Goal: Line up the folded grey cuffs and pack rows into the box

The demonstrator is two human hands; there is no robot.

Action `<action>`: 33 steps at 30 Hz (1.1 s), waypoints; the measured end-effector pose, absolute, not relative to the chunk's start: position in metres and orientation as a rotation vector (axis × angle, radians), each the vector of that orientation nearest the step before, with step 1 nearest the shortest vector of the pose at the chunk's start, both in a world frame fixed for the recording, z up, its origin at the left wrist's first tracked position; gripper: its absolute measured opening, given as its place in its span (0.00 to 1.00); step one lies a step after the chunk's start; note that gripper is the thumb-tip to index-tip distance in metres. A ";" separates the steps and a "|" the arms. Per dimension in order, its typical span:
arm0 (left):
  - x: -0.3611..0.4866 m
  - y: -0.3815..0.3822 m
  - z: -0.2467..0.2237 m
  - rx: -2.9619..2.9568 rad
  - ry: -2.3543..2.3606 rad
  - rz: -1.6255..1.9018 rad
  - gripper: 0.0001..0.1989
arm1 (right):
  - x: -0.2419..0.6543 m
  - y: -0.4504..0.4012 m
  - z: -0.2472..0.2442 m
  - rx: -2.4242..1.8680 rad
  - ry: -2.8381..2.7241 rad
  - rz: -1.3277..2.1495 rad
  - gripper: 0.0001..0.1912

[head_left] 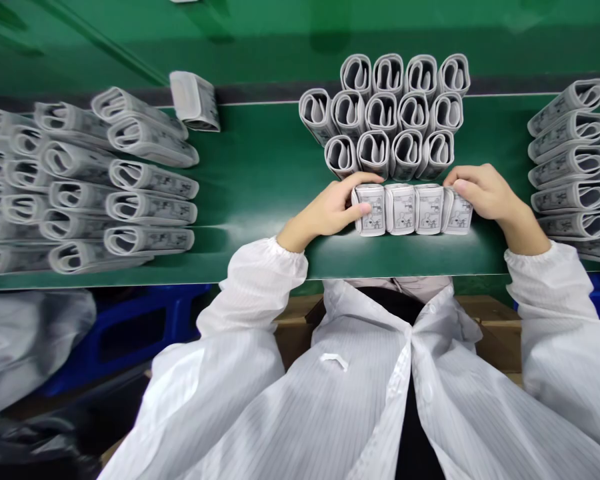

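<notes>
A short row of folded printed leaflets (400, 209) lies near the table's front edge, line drawings facing up. My left hand (333, 205) grips the row's left end, thumb on the printed face and fingers behind. At the opposite end, my right hand (485, 191) holds the last leaflet, which leans slightly, with its thumb on the top corner. The row is pinched between both hands. Just beyond it, several more folded leaflets (383, 112) stand in rows with their looped ends showing.
Stacks of similar folded leaflets (150, 180) fill the left side of the green table (260, 200). More stacks (567, 167) are at the right. One single leaflet (195, 101) sits apart at the back left. Blue plastic stools (130, 333) are below the table edge.
</notes>
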State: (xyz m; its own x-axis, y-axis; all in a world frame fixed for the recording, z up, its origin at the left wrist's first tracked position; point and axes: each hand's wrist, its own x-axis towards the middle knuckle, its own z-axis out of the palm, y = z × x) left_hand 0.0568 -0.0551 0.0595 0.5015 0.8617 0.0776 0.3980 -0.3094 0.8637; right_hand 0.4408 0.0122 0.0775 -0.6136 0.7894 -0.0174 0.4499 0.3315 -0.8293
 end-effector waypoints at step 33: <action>0.058 -0.056 0.060 1.918 1.109 0.725 0.45 | 0.439 0.010 0.074 -0.816 -2.199 1.237 0.34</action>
